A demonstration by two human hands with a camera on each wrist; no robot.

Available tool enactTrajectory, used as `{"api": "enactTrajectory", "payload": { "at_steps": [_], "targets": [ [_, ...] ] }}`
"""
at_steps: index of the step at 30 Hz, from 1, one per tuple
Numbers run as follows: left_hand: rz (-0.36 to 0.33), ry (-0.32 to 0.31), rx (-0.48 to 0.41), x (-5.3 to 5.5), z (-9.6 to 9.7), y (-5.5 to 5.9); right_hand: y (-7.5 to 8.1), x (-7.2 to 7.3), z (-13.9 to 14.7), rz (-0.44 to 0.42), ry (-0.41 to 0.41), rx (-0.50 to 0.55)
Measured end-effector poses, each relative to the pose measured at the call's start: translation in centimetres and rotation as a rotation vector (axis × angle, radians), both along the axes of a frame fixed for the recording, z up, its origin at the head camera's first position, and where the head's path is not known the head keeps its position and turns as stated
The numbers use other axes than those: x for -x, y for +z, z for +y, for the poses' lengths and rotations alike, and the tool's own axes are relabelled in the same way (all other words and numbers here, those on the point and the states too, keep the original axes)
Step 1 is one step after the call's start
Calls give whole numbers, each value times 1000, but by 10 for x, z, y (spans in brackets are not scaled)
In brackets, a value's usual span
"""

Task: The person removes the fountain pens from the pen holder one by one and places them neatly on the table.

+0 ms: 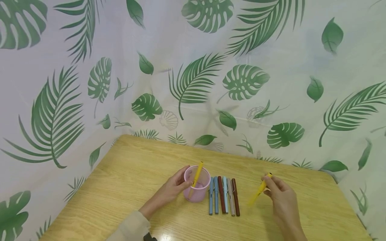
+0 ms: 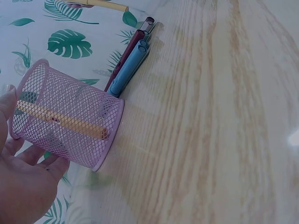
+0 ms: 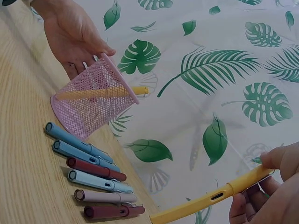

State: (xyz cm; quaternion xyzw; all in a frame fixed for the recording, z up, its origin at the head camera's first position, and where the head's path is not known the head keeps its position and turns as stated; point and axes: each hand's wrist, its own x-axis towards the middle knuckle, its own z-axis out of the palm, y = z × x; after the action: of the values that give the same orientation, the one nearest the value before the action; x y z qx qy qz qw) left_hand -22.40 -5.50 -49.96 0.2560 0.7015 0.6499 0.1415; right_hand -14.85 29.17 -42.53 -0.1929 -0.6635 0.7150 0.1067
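Note:
My left hand [image 1: 173,187] holds a pink mesh pen cup [image 1: 196,196] by its side, thumb at the rim and fingers round the wall. One yellow pen [image 1: 197,174] leans inside the cup, its upper end above the rim. Off to the right, my right hand [image 1: 284,198] pinches another yellow pen [image 1: 260,189] near its upper end, the other end slanting down toward the table. Between the hands lies a row of pens: two blue [image 1: 216,195], a dark red one [image 1: 221,195], a light blue one [image 1: 225,195], a greyish-pink one [image 1: 231,199] and another dark red one [image 1: 236,198].
The wooden table [image 1: 144,160] ends at the back against a white cloth [image 1: 169,83] printed with green leaves, which also hangs along the left and right sides. The row of pens lies right beside the cup.

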Motion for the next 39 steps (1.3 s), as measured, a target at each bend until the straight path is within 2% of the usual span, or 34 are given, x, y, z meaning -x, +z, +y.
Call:
{"api": "enactTrajectory", "payload": {
  "at_steps": [11,19,25,39],
  "targets": [
    [-6,-1,-4,1,1,0,-6,1,7,-94,-15,-133],
    [-2,10,8,0,0,-1,-16,7,9,-166,37,-206],
    [-10,4,4,0,0,-1,-23,9,9,-184,91,-241],
    [-16,-3,5,0,0,-1,-37,17,3,-176,154,-305]
  ]
}}
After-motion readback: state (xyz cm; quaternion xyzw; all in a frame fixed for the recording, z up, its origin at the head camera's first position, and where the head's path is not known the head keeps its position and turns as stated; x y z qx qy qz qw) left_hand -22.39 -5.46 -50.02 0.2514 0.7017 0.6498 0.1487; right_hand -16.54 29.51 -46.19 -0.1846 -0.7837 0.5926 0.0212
